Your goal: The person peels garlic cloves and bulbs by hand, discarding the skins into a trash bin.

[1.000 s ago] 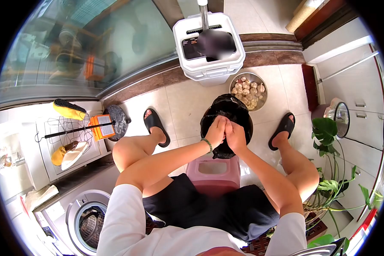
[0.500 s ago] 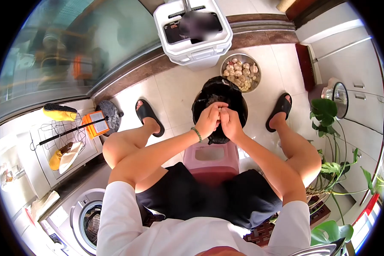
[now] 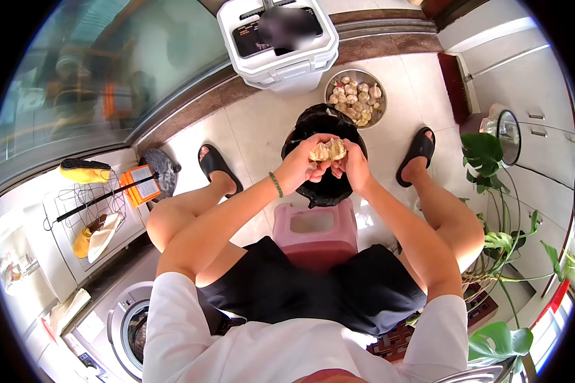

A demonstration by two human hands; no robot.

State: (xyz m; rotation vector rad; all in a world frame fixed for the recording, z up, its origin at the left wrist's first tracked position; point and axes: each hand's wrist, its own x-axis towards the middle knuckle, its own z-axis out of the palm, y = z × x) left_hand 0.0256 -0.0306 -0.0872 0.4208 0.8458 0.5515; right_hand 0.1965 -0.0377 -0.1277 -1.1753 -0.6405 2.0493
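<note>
Over a bin lined with a black bag (image 3: 313, 119), a garlic bulb (image 3: 328, 150) is parted into two clumps with the cut or torn sides showing. My left hand (image 3: 300, 165), with a green beaded bracelet at its wrist, is closed round the left clump. The right clump sits in the closed fingers of my right hand (image 3: 356, 168). Both clumps still lie side by side, and I cannot tell whether they are joined. Beyond the bin, a metal bowl (image 3: 381, 116) holds several garlic bulbs and loose cloves.
A pink plastic stool (image 3: 316, 233) stands between my knees. At the back is a white box (image 3: 281, 64) with a phone-like device on it. A wire rack (image 3: 99, 198) is on the left, a leafy plant (image 3: 492, 191) on the right, and a washing machine (image 3: 124, 332) low left.
My hands, pressed together before with the garlic mostly hidden, have turned and spread slightly, so the two clumps now show. The view has shifted a little.
</note>
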